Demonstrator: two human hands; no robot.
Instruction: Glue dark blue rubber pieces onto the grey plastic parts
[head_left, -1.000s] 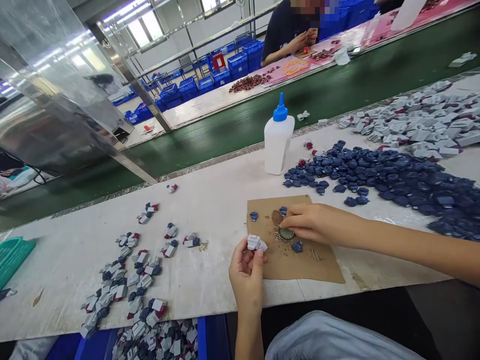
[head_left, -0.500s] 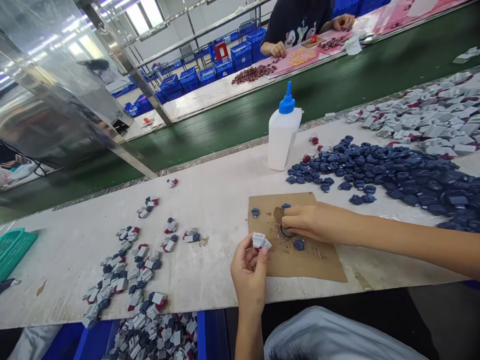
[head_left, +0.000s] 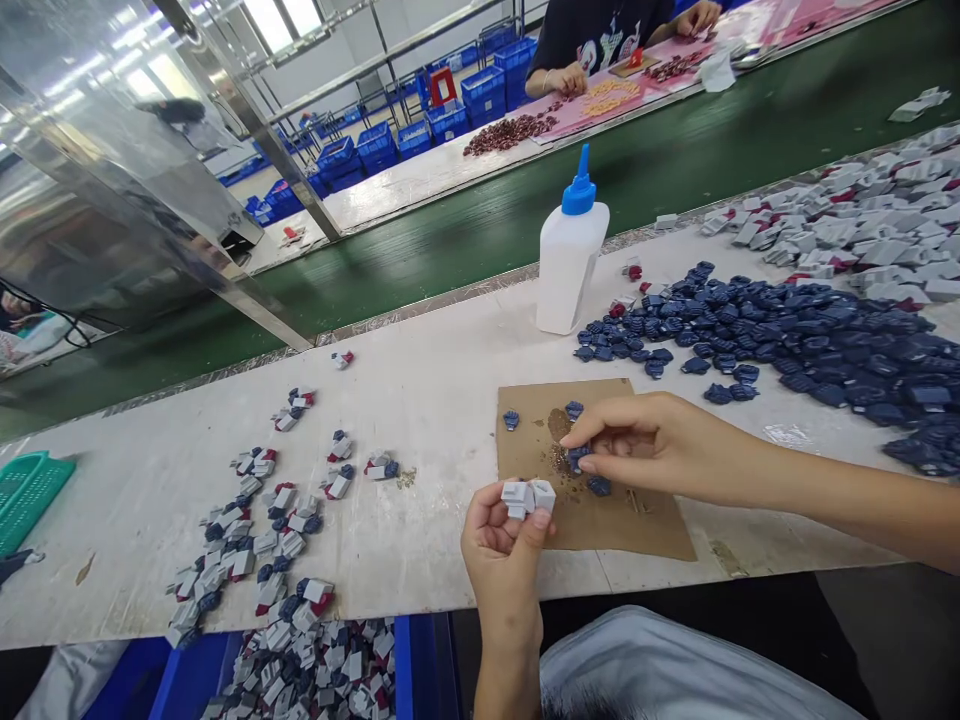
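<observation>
My left hand [head_left: 501,555] pinches a small grey plastic part [head_left: 527,495] at the near edge of the white table [head_left: 442,400]. My right hand [head_left: 651,446] reaches in from the right and pinches a small dark blue piece [head_left: 579,459] over a brown cardboard sheet [head_left: 592,500]. On the cardboard lie a dark glue smear and a few more loose blue pieces [head_left: 598,486]. A large heap of blue pieces [head_left: 795,340] lies just right of the cardboard.
A white glue bottle with a blue nozzle [head_left: 570,252] stands behind the cardboard. Grey parts [head_left: 855,225] are heaped far right; assembled parts [head_left: 270,520] lie scattered at left and fill a blue bin [head_left: 315,670]. Beyond a green belt [head_left: 480,240], another person's hands [head_left: 570,78] work.
My right hand has lifted off the glue spot with a blue piece pinched in it. My left hand has shifted slightly right, still holding the grey part.
</observation>
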